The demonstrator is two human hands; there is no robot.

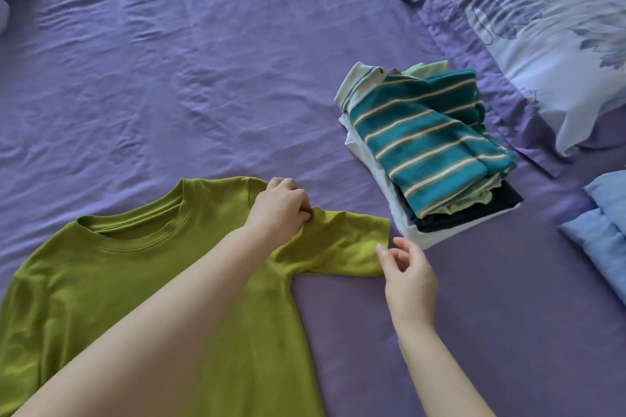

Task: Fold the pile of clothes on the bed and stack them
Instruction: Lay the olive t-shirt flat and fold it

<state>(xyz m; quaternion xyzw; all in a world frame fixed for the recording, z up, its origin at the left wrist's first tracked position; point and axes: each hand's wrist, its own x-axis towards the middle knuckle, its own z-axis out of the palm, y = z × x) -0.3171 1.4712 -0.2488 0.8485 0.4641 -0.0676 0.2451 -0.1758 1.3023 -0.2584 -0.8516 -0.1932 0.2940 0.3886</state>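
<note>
Green T-shirt (135, 281) lies flat and unfolded on the purple bedsheet (169, 78); the left hand (277, 210) pinches its shoulder seam, while the right hand (408, 272), fingers loosely apart, touches the sleeve hem. Further right, a folded stack (426, 159) topped by a striped polo is done.

Your green cotton T-shirt (135, 281) lies flat on the purple wrinkled bedsheet (169, 78), near left. Your left hand (277, 205) sits on its shoulder; your right hand (408, 272) is at the sleeve hem. The stack of folded clothes (426, 152), teal striped polo shirt (423, 145) on top, is right of it. Floral pillow (542, 27) far right, folded light-blue cloth (606, 234) near right.
</note>
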